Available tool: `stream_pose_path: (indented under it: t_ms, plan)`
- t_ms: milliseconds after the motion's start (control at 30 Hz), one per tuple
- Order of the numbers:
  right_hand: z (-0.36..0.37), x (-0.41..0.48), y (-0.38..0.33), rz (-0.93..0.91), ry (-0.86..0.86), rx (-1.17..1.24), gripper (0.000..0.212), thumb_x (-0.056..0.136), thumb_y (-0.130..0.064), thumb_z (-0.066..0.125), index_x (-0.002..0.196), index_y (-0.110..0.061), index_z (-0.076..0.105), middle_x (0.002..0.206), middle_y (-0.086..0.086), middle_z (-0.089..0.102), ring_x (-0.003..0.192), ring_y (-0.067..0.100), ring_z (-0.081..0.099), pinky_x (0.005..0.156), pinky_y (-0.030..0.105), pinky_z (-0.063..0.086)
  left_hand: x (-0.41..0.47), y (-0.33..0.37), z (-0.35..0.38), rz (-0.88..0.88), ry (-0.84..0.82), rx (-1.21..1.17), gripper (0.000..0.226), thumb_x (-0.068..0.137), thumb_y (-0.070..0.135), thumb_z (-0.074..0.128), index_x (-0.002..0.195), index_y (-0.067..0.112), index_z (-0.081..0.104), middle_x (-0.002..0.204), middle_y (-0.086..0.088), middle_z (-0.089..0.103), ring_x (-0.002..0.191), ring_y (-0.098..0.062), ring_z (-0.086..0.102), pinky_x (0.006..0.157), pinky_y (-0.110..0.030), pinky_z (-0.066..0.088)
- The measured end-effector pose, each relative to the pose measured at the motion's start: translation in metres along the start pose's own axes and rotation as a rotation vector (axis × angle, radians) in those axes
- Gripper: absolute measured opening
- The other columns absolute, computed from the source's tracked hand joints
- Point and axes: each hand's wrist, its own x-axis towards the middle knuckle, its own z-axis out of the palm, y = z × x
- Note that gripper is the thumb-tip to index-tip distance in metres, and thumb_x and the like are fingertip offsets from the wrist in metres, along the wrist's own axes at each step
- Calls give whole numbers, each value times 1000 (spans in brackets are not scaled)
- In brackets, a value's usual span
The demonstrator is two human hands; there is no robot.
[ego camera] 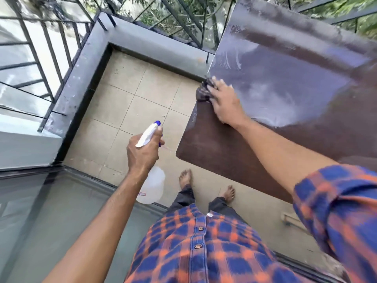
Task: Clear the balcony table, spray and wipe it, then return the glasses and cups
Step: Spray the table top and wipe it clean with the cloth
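The brown balcony table (306, 82) fills the upper right, its top streaked with wet smears. At the table's left edge my right hand (225, 101) presses a dark cloth (203, 92) flat onto the surface, part of the cloth hanging over the edge. My left hand (142, 152) grips the neck of a translucent white spray bottle (153, 184) with a white and blue trigger head (150, 133), held over the floor left of the table. No glasses or cups are in view.
Beige floor tiles (126, 103) lie left of the table. A grey parapet (142, 39) with a black metal railing (47, 52) bounds the balcony. A glass door (51, 211) is at lower left. My bare feet (206, 184) stand by the table's near corner.
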Motion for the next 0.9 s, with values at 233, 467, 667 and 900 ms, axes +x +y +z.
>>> stream_pose_path:
  t_ms: [233,467,667,900]
  plan:
    - [28,-63,-90,-499,-127,70,29,97,-15,53,119,-30,65,147,0,52,130,24,52,99,41,35,15,0,-7,5,-2,-16,27,87,55,68,77,31,76,73,-2,76,48,-19,49,59,-33,46]
    - [20,-92,-33,-399,-118,16,33,99,-19,55,131,-16,64,153,9,47,140,31,45,114,50,35,25,6,-4,9,-46,-9,28,90,53,67,79,29,75,71,1,74,48,-18,47,57,-29,43]
    - [-17,10,15,240,86,44,43,97,-16,57,140,-10,57,159,14,37,146,40,33,119,55,25,29,16,6,42,-69,-5,28,91,51,67,81,27,76,74,0,75,45,-18,46,55,-28,43]
    - [29,-71,-89,-439,-201,66,30,99,-24,49,123,-29,66,146,-2,52,132,20,48,105,44,35,32,24,19,79,-102,-24,27,92,47,68,89,22,78,78,-7,76,48,-18,50,57,-27,45]
